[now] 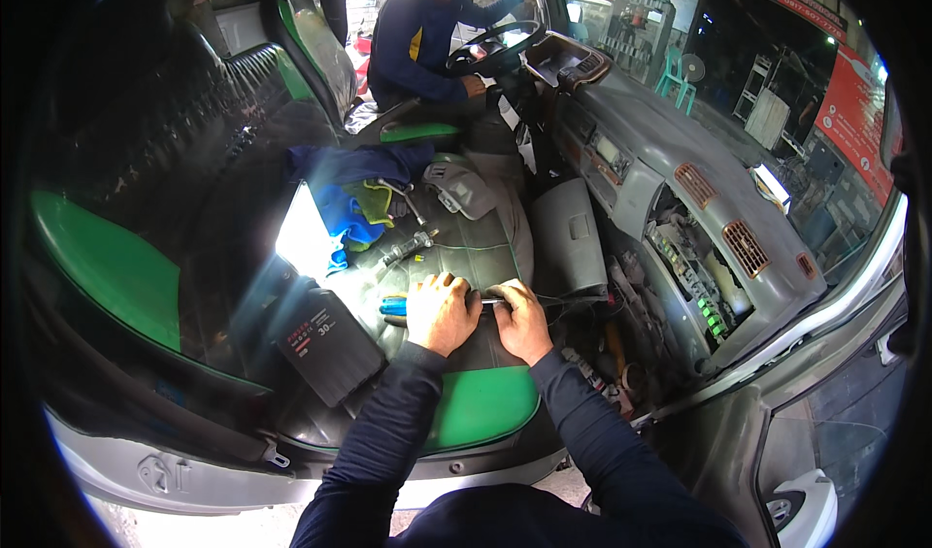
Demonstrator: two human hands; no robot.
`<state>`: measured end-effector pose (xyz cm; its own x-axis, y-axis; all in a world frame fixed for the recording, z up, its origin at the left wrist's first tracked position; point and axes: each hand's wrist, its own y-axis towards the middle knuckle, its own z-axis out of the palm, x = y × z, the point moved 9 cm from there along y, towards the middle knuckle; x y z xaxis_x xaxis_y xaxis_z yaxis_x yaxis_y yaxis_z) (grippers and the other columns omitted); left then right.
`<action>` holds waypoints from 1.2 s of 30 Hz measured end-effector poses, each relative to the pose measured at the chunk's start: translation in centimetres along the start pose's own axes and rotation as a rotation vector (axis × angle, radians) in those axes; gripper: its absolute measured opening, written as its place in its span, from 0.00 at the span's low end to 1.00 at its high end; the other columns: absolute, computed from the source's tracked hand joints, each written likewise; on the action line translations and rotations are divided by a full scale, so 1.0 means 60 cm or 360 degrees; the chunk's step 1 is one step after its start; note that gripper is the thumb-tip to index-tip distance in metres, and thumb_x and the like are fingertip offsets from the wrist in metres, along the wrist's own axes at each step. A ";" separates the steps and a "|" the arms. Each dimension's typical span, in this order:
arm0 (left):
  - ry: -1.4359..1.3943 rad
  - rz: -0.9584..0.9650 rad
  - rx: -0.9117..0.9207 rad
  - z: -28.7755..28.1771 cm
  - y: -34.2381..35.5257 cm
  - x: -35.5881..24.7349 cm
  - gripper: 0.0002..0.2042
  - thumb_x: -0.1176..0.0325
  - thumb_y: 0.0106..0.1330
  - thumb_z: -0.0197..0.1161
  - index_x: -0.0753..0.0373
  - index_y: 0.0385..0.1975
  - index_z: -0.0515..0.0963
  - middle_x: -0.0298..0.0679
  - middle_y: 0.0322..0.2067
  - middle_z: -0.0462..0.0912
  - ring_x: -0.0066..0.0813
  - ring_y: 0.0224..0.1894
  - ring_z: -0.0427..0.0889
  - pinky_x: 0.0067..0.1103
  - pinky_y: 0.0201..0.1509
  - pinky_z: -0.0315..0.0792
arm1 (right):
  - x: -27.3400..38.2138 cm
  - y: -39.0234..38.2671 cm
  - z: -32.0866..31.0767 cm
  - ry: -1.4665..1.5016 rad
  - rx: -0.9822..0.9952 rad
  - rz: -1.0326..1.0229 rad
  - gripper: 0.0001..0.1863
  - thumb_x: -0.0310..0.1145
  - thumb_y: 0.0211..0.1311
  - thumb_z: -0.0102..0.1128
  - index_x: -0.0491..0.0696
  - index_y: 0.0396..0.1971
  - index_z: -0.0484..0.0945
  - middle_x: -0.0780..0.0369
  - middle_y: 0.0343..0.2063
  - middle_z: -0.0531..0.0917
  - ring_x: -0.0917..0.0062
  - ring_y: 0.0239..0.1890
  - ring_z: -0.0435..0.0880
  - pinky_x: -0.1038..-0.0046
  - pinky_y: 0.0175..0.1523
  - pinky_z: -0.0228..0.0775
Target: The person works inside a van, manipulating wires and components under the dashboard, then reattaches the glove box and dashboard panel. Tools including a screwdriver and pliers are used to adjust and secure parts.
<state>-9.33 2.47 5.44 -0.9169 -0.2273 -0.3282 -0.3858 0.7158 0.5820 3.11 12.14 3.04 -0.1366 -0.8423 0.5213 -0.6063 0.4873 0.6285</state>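
Over the dark seat, my left hand (442,313) is closed around a hand tool whose blue handle (393,305) sticks out on its left side. Its working end is mostly hidden; a bit of bare metal (491,301) shows between my hands. My right hand (520,323) is closed close beside it, pinching a thin dark wire (573,300) that runs off right toward the dashboard. A grey work lamp or torch-like tool (403,250) with a cord lies just beyond my left hand, near a small yellow piece (418,258).
A black case (330,347) and a bright lit panel (306,228) sit left. Blue cloths (354,220) and a grey cap (458,187) lie farther back. An open glovebox lid (571,237) and exposed fuse panel (694,281) are right. Another person (413,43) is beside the steering wheel (497,48).
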 end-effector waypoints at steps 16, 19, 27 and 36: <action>-0.0178 0.0275 -0.0109 -0.013 -0.001 -0.028 0.14 0.55 0.64 0.71 0.59 0.38 0.87 0.41 0.40 0.86 0.43 0.50 0.84 0.38 0.56 0.73 | -0.006 -0.002 0.003 0.0037 0.0003 0.0020 0.12 0.22 0.64 0.61 0.44 0.47 0.85 0.56 0.44 0.86 0.54 0.49 0.85 0.57 0.55 0.78; -0.0157 0.0379 -0.0026 -0.001 -0.006 -0.037 0.13 0.56 0.63 0.71 0.59 0.38 0.87 0.40 0.40 0.86 0.43 0.50 0.84 0.38 0.56 0.74 | -0.003 -0.002 0.000 0.0054 -0.0018 0.0024 0.12 0.22 0.63 0.61 0.44 0.46 0.85 0.56 0.44 0.86 0.54 0.49 0.85 0.58 0.55 0.78; -0.0068 0.0297 0.0170 0.022 -0.010 -0.026 0.11 0.60 0.63 0.72 0.59 0.40 0.88 0.40 0.39 0.86 0.43 0.49 0.85 0.38 0.58 0.74 | -0.002 0.000 0.001 0.0052 -0.0002 0.0002 0.12 0.21 0.63 0.61 0.44 0.46 0.84 0.56 0.43 0.85 0.55 0.48 0.85 0.58 0.55 0.78; -0.0058 0.0293 -0.0119 -0.009 -0.002 -0.029 0.13 0.70 0.68 0.65 0.54 0.50 0.88 0.37 0.38 0.85 0.41 0.47 0.85 0.37 0.58 0.73 | -0.011 -0.003 0.006 0.0011 0.0007 0.0038 0.07 0.26 0.66 0.63 0.42 0.42 0.82 0.54 0.40 0.83 0.52 0.46 0.83 0.55 0.53 0.76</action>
<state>-7.74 2.42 6.30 -0.9689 -0.0720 -0.2367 -0.2194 0.6919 0.6879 3.02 12.52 2.35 -0.1455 -0.8287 0.5404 -0.6062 0.5063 0.6133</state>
